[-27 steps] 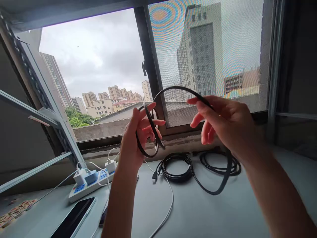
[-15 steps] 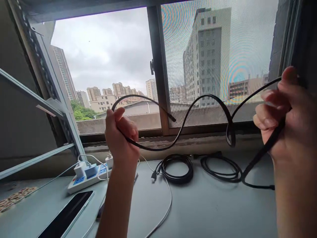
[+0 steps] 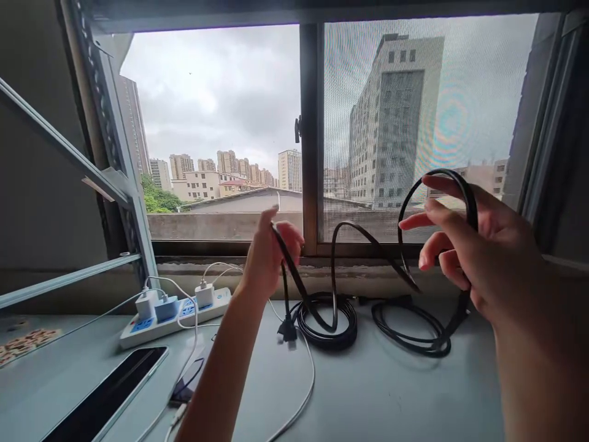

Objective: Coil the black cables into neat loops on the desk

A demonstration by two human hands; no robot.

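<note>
A long black cable (image 3: 334, 270) hangs in a wavy line between my two hands, its middle dipping in front of a coiled black cable (image 3: 350, 334) on the table. Pinched in the fingers of my left hand (image 3: 267, 258), one part of it runs down to the right, and a free end appears to drop toward a black plug (image 3: 288, 330). On the other side my right hand (image 3: 490, 252) carries a loop of the same cable over its fingers. That hand's fingers are partly spread, with the loop against them. A second black coil (image 3: 378, 319) lies behind it.
On the left stand a white power strip (image 3: 151, 334) with chargers and a phone (image 3: 110, 393). A white cord (image 3: 310, 387) curves over the grey table (image 3: 414, 405). Metal shelf rails (image 3: 69, 279) edge the left side; a window frame (image 3: 310, 184) is behind.
My left hand has moved right, and my right hand has come inward and lower. The hands are closer together, the cable hangs lower, and a loop now arches over my right hand.
</note>
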